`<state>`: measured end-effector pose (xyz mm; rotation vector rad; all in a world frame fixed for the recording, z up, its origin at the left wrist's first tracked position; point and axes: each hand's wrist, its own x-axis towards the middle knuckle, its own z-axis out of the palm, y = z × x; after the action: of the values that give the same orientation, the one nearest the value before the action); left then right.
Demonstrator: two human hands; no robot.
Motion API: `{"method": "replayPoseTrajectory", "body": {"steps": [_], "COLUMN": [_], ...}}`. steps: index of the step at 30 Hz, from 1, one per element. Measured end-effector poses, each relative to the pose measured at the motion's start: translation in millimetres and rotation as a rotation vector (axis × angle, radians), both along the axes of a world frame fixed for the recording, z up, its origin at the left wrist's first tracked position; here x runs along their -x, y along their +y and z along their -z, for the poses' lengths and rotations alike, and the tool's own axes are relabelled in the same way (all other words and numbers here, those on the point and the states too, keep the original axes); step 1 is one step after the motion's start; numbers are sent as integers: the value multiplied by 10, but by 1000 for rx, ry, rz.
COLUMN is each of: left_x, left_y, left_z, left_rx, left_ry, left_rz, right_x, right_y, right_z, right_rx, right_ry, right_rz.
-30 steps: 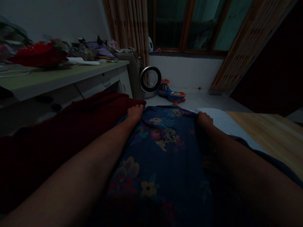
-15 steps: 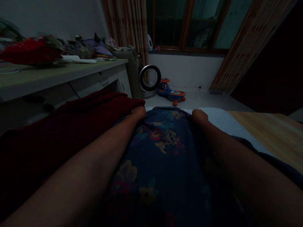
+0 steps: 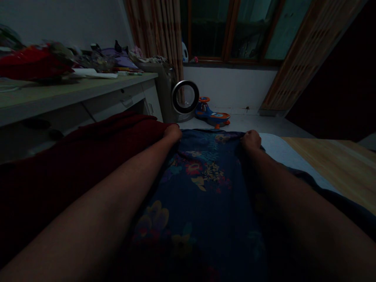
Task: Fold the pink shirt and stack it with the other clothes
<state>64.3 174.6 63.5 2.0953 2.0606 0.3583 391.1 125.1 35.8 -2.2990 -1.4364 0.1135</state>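
A dark blue cloth [image 3: 202, 203] printed with coloured flowers stretches away from me, its far edge pulled fairly straight between my two hands. At the far left corner, the fingers of my left hand [image 3: 173, 134] are closed on the cloth, right beside a dark red cloth [image 3: 111, 137]. My right hand [image 3: 251, 140] grips the far right corner, knuckles up, fingers curled in. Part of the blue cloth trails rightward under my right forearm. Its near end is lost in shadow, so what kind of garment or cover it is cannot be made out.
Under the blue cloth, a pale pad [image 3: 274, 147] lies beside a wooden surface [image 3: 337, 160]. To the left stands a cluttered desk [image 3: 117, 91]. Beyond are a washing machine with its round door [image 3: 185, 97] swung out and a blue-and-orange ride-on toy [image 3: 211, 115] on the floor.
My right hand has moved slightly right and up with its corner, and my left hand slightly up. The cloth's far edge is now wider and straighter.
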Motion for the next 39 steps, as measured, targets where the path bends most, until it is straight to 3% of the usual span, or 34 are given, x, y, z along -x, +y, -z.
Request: {"method": "replayPoseTrajectory", "body": {"steps": [4,8,10,12,15,18,21,23,25,28,31,35,39], "left_x": [-49,-136,-143,-140,-185,-343,-556,-657,-681,-559,-324,-92,-116], "left_y": [-115,-250,-295,-331,-397,-520,-689,-782,-823,-766,-620,-412,-238], "left_z": [-45,121,292,460,581,538,521,593,706,846,868,745,560], "left_rx": [-202,-413,-368,-182,46,-48,-215,-179,-55,44,14,-31,22], "left_ry": [-21,-21,38,121,226,318,315,266,209,164,197,253,286], "left_rz": [-131,-72,32,133,159,143,294,457,535,400,185,42,75], "right_x": [41,111,139,154,167,228,359,446,498,503,477,473,488], "right_y": [-107,-191,-224,-249,-262,-257,-263,-273,-278,-269,-256,-259,-277], "right_z": [-91,-7,121,275,455,516,526,547,580,623,637,641,643], "right_rx": [-253,-310,-283,-170,30,94,68,79,138,197,193,180,166], "right_ry": [118,117,112,76,-53,-185,-267,-279,-261,-235,-223,-222,-225], "right_rz": [123,53,-27,-124,-239,-263,-276,-373,-451,-383,-308,-308,-311]}}
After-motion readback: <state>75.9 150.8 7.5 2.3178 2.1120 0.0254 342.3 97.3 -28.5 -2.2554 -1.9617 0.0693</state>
